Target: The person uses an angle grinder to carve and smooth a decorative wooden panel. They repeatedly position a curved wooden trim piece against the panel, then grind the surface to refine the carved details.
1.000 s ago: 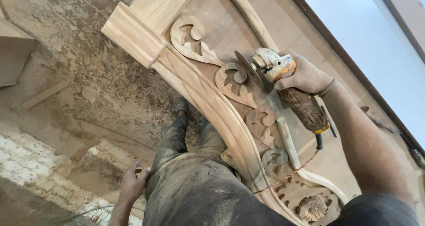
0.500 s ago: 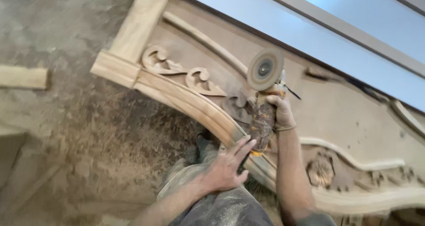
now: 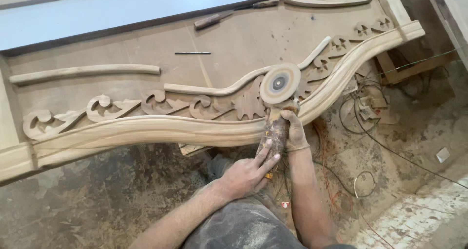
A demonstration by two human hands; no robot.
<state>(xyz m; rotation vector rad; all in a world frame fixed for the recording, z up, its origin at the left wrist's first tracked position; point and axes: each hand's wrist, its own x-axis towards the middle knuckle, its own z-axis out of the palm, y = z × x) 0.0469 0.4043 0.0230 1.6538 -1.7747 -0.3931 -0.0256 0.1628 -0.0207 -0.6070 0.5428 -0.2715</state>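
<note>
Both hands, right hand [image 3: 294,132] and left hand [image 3: 248,173], keep a closed grip on the dust-caked angle grinder [image 3: 276,110], its disc over the long curved carved wooden rail [image 3: 146,129], mid-sanding; steadying comes next.

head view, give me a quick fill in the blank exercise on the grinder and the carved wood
1. Both hands grip one angle ____.
2. The tool's disc is ____ in shape.
3. The left hand holds the tool's body nearer the person than the ____ hand.
4. The carved panel is made of ____.

Missing words: grinder; round; right; wood
</note>
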